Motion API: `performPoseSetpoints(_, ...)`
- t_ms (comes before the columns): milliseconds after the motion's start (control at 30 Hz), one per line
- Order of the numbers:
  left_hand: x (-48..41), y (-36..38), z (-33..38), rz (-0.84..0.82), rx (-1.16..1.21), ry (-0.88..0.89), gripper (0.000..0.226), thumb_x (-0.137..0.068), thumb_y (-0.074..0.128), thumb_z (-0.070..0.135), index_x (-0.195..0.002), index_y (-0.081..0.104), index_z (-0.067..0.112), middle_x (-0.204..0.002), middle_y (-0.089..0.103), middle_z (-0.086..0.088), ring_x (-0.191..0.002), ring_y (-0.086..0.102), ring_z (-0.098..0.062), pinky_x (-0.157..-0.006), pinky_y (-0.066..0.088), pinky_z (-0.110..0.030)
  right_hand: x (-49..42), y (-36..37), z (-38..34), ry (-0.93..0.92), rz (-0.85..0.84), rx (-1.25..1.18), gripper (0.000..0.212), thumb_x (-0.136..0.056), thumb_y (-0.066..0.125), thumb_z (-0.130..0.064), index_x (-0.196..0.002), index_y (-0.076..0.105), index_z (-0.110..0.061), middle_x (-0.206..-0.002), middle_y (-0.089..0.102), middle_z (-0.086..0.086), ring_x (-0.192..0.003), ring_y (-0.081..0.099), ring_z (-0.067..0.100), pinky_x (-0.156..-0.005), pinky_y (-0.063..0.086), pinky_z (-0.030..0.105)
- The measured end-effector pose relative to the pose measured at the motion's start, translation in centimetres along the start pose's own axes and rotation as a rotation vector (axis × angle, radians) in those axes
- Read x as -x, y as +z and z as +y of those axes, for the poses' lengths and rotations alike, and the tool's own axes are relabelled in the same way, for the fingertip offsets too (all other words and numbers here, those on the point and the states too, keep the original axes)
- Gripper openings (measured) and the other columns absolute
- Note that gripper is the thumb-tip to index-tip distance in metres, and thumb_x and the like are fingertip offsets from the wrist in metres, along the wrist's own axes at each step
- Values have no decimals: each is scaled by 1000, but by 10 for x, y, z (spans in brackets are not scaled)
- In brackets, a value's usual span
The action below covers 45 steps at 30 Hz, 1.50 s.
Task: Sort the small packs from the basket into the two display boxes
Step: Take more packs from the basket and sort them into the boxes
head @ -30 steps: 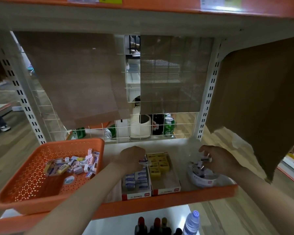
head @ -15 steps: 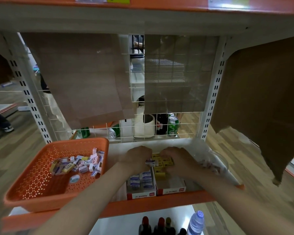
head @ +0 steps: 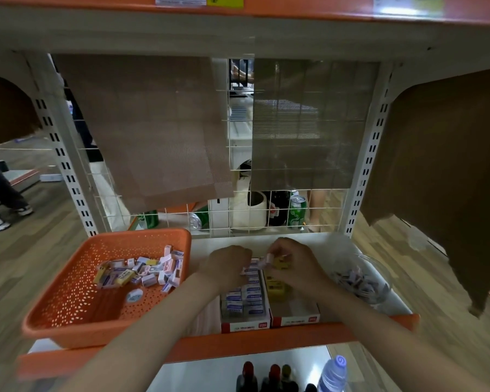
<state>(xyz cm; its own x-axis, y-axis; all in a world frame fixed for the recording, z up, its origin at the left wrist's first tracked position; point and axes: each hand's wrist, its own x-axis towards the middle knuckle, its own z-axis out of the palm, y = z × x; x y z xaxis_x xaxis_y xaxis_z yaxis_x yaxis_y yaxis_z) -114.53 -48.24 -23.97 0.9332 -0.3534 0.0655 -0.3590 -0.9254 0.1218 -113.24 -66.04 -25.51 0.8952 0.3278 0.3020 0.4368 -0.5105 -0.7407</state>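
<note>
Two display boxes side by side at the shelf's front edge, just right of the orange basket (head: 77, 315). Left display box (head: 245, 325) filled with rows of white-and-blue packs (head: 248, 298); right display box (head: 294, 318) touching it, holding yellow packs (head: 276, 287) toward its back, front part bare. Loose small packs (head: 142, 271) heaped in the basket's back right corner, mixed white, pink and yellow, with one round white piece (head: 134, 295) lying apart nearer the front.

Right of the basket, over the back of the two boxes, both hands close together, nearly touching. Left hand (head: 228, 264) curled, fingers bent down onto the white packs at the rear of the left box; whether pinching one cannot be told. Right hand (head: 292, 263) pinching a pale pink pack (head: 267, 260) at its fingertips, held above the seam between the boxes.

Farther right from the basket, beyond the boxes, a clear bowl (head: 379, 278) containing more small packs. Behind the basket, wire mesh (head: 238, 219) with green cans (head: 297, 212) beyond. Below the basket's shelf, bottle tops and a water bottle (head: 333, 373).
</note>
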Motion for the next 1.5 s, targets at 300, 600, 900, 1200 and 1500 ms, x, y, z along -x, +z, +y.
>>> performPoseSetpoints(300, 13, 6, -13, -78, -31, -33, 25, -89, 58, 27, -111, 56, 13, -120, 56, -3, -109, 54, -19, -75, 36, -23, 2, 13, -4, 36, -123, 72, 25, -72, 72, -17, -82, 52, -28, -82, 64, -5, -79, 64, 12, -74, 56, 37)
performPoseSetpoints(600, 25, 17, -18, -202, -105, -29, 33, -87, 63, 29, -111, 53, 9, -122, 56, -7, -112, 54, -23, -89, 47, -34, 11, 41, -2, 106, -494, 532, 25, -78, 70, -17, -102, 60, -17, -102, 63, -1, -95, 60, 16, -85, 53, 33)
performPoseSetpoints(900, 26, 30, -11, -209, -130, -8, 32, -91, 59, 27, -116, 53, 7, -123, 57, -10, -112, 55, -26, -90, 46, -33, 11, 42, -7, 62, -523, 739, 17, -82, 66, -27, -96, 60, -21, -99, 63, -1, -92, 60, 18, -85, 52, 37)
performPoseSetpoints(1200, 25, 32, -18, -208, -45, -51, 38, -89, 59, 36, -118, 54, 11, -119, 59, -8, -110, 56, -23, -84, 44, -28, 26, 44, -24, -30, -447, 847, 15, -93, 54, -22, -108, 57, -25, -125, 53, -4, -117, 49, 21, -99, 36, 36)
performPoseSetpoints(1500, 27, 46, -23, -243, 85, -143, 31, -88, 61, 21, -117, 56, 9, -119, 59, -10, -108, 58, -22, -86, 47, -25, 28, 40, -34, -65, -473, 775, 27, -97, 49, -16, -123, 54, -18, -142, 43, -4, -130, 38, 18, -104, 29, 27)
